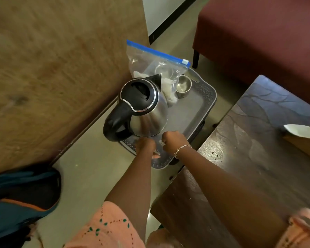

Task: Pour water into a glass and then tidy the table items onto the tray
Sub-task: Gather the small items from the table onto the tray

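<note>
Cannot name white scrap [161, 142] pinched in right hand [174, 141], 6 o'clock of kettle [141, 106] | cannot see left hand [145, 146] fingers, curled under | loses tray [191, 111] near rim beneath both hands | blurs bag [150, 63] contents at 12 o'clock, lower part behind kettle | crops backpack [21, 197] at 8 o'clock, white sheet [302, 131] at 3 o'clock

One head cam, wide-angle — aimed steeply down, close over tray [195, 111] on floor [89, 167].

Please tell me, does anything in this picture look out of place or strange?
I see no spill or damage. One thing looks odd: the kettle stands at the left rim of the tray, and its black handle hangs out over the edge.
</note>
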Available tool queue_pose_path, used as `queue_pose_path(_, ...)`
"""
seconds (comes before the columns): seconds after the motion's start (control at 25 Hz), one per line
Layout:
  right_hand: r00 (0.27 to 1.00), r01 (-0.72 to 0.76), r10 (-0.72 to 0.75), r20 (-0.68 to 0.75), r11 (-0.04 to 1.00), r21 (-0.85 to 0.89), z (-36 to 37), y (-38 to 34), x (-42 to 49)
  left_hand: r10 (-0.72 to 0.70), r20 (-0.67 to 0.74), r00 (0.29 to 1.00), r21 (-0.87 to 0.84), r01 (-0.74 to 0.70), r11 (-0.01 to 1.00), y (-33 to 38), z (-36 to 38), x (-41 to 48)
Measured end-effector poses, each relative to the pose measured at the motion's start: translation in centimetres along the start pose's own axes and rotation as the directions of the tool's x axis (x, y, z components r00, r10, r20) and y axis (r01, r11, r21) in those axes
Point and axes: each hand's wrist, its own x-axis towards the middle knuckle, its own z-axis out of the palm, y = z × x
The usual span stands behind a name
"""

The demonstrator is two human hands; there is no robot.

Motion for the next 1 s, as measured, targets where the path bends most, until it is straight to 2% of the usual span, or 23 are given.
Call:
queue_pose_path(0.28,1.0,-0.018,0.02,0.016,0.998,-0.068,1.7,-0.6,2.1,-0.101,0.074,0.992,0.015,0.1,0.995,0.1,0.2,0.2)
queue_pose_path(0.44,1.0,-0.014,0.016,0.019,0.997,-0.078,1.6,-0.4,2.5,-0.089,0.09,0.992,0.024,0.087,0.996,0.2,-0.5,-0.6)
queue_pose_path(0.6,1.0,0.02,-0.019,0.011,0.997,-0.072,0.6,0.6,1.9,0.085,-0.023,0.996,0.039,-0.084,0.996,0.2,-1.2,-2.7)
queue_pose_path(0.64,0.999,0.032,-0.033,-0.012,0.997,-0.073,0.3,0.9,1.5,0.117,-0.061,0.991,0.141,-0.107,0.984,-0.1,-1.2,-2.8)
queue_pose_path(0.72,0.995,0.058,-0.066,-0.071,0.993,-0.106,-0.1,1.5,0.6,0.243,-0.143,0.959,0.445,-0.157,0.882,-0.6,-1.2,-3.6)
queue_pose_path(0.8,0.984,0.079,-0.101,-0.147,0.985,-0.152,-0.3,2.3,-0.7,0.404,-0.165,0.9,0.557,-0.253,0.791,-1.0,-0.9,-4.8)
queue_pose_path(0.88,0.937,0.142,-0.199,-0.285,0.967,-0.209,-0.2,3.2,-2.0,0.506,-0.154,0.849,0.566,-0.344,0.749,-1.6,-0.3,-5.7)
queue_pose_path(1.0,0.812,0.201,-0.316,-0.49,0.941,-0.274,0.3,5.3,-3.6,0.587,-0.19,0.787,0.559,-0.405,0.724,-2.3,0.5,-6.9)
